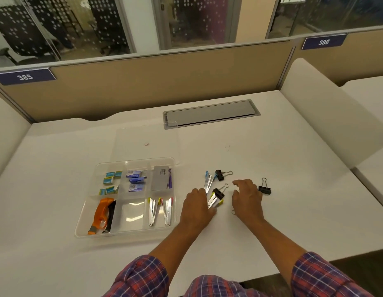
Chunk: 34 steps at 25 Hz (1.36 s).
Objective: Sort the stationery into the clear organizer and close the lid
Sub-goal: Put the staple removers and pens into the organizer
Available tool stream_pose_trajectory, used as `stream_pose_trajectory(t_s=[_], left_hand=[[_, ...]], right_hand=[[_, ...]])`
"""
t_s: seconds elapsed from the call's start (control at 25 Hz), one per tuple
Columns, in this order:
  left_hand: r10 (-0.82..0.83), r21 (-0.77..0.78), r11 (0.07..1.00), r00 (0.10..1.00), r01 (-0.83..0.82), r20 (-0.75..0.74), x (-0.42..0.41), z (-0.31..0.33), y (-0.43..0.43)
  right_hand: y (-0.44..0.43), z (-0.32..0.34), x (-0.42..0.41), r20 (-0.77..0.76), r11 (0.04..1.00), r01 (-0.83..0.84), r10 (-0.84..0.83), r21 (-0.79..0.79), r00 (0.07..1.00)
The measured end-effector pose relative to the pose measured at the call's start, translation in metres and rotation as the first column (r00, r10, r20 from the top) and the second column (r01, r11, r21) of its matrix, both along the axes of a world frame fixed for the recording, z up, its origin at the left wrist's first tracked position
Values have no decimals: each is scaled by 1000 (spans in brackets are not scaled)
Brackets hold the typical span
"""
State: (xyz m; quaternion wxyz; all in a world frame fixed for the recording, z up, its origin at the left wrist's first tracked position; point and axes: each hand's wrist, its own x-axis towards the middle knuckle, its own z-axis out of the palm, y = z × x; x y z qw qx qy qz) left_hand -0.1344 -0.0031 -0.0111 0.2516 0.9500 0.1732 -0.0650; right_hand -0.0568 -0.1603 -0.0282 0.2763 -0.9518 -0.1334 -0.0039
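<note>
Organizer: my clear organizer (130, 232) sits on the white desk (271, 157), left of both my hands, its clear lid (147, 138) swung open and lying flat behind it.
Back-left compartment: small teal staple boxes (111, 182), scattered.
Back-middle compartment: blue-purple staple boxes (136, 181), piled loosely.
Back-right compartment: a grey card pack (160, 178) with a purple pen (170, 179) along its right edge.
Front-left compartment: an orange stapler (101, 214) with a black one (111, 216) beside it.
Front-middle compartment: bare.
Front-right compartment: two staple removers (160, 211), side by side.
Left hand: my left hand (197, 207) lies on the desk, fingers bent onto the yellow-tipped staple remover (215, 200); whether I actually grip it, I cannot tell.
Right hand: my right hand (247, 195) hovers with fingers spread apart, holding nothing.
Loose on the desk: a blue-tipped staple remover (208, 182), a black binder clip (220, 175) beside it, a second clip (219, 192) touching the yellow-tipped remover, a third clip (264, 188) just right of my right hand.
</note>
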Motion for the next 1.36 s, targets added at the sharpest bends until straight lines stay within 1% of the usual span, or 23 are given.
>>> stream_pose_trajectory(t_s=[0.2,0.32,0.4,0.52,0.6,0.76,1.0,1.08,1.16,1.2,1.28,1.36], left_hand=[[3,37,999,1000,-4,17,4,-9,-12],[22,13,1000,998,-22,54,1,-12,-14],[67,-18,998,995,-65,77,-3,-8,-14],[172,-134,979,979,-157,111,-11,6,-11],[258,-216,950,957,-226,132,-18,21,-4],[402,-315,888,898,-335,179,-39,44,15],[535,-388,809,826,-441,177,-73,53,49],[565,-396,791,806,-467,176,-83,54,61],[597,-396,772,780,-497,186,-90,56,74],[612,-389,765,767,-513,192,-93,57,82],[633,-351,759,748,-549,199,-98,59,96],[643,-308,758,739,-575,201,-102,57,109]], right_hand=[[-4,3,15,-68,1000,1,1,20,998],[5,8,22,-110,994,-35,47,108,993],[16,11,26,-132,986,-73,93,148,987],[37,13,33,-137,987,-96,114,130,984],[54,14,36,-143,990,-125,133,63,981],[85,16,39,-136,958,-189,162,-217,977],[108,11,40,-143,894,-242,202,-378,969],[110,10,40,-182,915,-233,181,-329,967],[113,14,39,-230,948,-220,166,-229,959],[114,17,38,-229,960,-211,166,-187,959],[119,27,35,-175,975,-190,169,-112,970],[131,43,27,-93,982,-190,190,7,977]])
